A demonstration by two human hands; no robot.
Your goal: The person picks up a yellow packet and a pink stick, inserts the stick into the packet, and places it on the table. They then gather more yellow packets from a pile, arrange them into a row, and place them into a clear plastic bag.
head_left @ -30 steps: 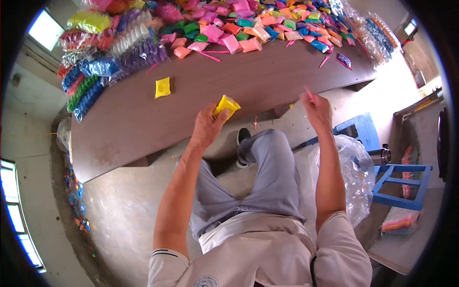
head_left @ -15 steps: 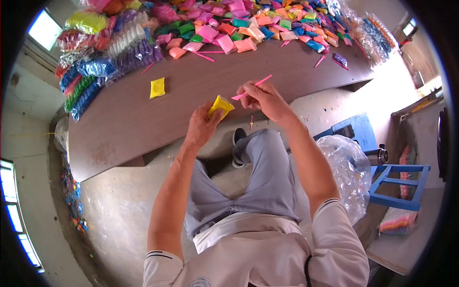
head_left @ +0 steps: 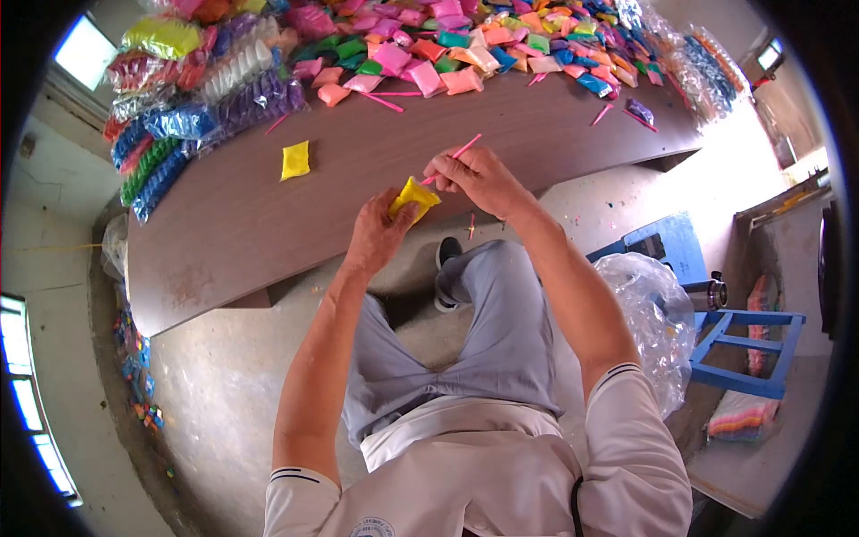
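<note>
Indoors — yellow packet [head_left: 413, 197], brown table [head_left: 224, 224]

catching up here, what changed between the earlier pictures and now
The right hand has brought the pink stick leftward, up to the yellow packet in the left hand. Nothing was grasped or let go; the other yellow packet stayed on the table.

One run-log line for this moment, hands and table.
left hand: holds yellow packet | right hand: holds pink stick, lower end at packet | table: second yellow packet, untouched
</note>
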